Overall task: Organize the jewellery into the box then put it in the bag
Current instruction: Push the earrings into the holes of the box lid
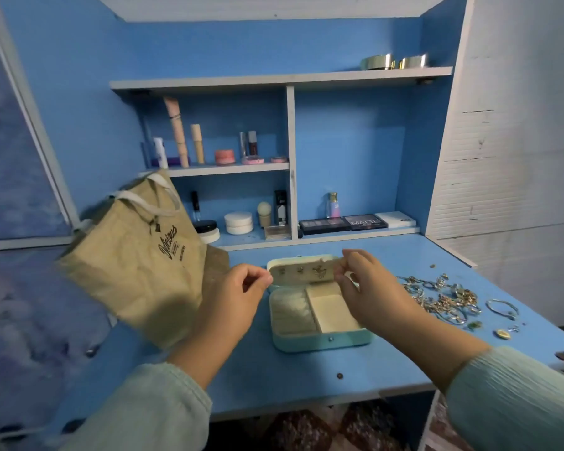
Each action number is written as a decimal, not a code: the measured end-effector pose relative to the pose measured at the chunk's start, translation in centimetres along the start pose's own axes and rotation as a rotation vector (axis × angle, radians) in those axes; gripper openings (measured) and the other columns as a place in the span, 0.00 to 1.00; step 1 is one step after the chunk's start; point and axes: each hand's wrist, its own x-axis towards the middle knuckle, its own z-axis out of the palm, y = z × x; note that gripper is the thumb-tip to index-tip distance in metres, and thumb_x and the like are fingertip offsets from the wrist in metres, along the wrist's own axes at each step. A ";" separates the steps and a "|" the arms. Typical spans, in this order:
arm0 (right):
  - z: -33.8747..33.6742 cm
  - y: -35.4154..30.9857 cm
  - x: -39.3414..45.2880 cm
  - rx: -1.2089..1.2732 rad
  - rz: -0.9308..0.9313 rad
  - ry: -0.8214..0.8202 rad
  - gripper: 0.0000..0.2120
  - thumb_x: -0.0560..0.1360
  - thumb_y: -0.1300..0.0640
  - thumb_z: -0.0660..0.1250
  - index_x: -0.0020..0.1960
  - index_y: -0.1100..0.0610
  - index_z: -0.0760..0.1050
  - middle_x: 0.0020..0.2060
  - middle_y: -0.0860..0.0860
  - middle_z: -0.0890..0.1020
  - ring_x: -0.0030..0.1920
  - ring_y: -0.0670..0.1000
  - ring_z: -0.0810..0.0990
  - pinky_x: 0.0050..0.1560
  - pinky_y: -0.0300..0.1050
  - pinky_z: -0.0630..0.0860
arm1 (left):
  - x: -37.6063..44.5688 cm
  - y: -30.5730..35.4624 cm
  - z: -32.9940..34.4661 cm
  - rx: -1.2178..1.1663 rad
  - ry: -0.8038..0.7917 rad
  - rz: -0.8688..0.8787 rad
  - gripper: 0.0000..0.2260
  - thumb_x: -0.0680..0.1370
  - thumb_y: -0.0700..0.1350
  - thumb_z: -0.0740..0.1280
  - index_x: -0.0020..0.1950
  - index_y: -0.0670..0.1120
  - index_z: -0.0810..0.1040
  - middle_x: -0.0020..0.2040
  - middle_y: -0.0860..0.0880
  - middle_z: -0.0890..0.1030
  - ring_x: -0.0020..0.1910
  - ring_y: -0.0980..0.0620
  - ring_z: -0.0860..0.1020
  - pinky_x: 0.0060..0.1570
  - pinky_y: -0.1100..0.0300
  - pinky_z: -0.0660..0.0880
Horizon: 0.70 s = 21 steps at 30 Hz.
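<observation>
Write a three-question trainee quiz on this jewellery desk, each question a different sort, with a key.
1. True or false: the jewellery box is open.
2. Which side of the box is the jewellery pile on? A) left B) right C) inside it
3. Fill in: both hands, left and right, hold the earring ____.

Key: 1 true; 2 B; 3 panel, in front of the raised lid.

One jewellery box [319, 315] lies open on the counter [306, 369], with four small pieces pinned to its inner flap [302, 271]. One paper bag [137, 265] leans left of the box. Right of the box lies one tangled heap of jewellery [443, 296], too knotted to count, and one bangle [502, 308]. Two hands hold the flap: left hand [238, 294], right hand [368, 288].
</observation>
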 end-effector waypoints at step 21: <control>4.0 2.8 6.9 -0.305 -0.054 0.037 0.09 0.78 0.55 0.60 0.54 0.54 0.77 0.74 0.51 0.55 0.70 0.57 0.55 0.67 0.45 0.56 | 5.6 -5.3 6.1 0.105 0.150 0.122 0.06 0.72 0.45 0.72 0.45 0.43 0.83 0.44 0.53 0.73 0.44 0.59 0.70 0.45 0.81 0.62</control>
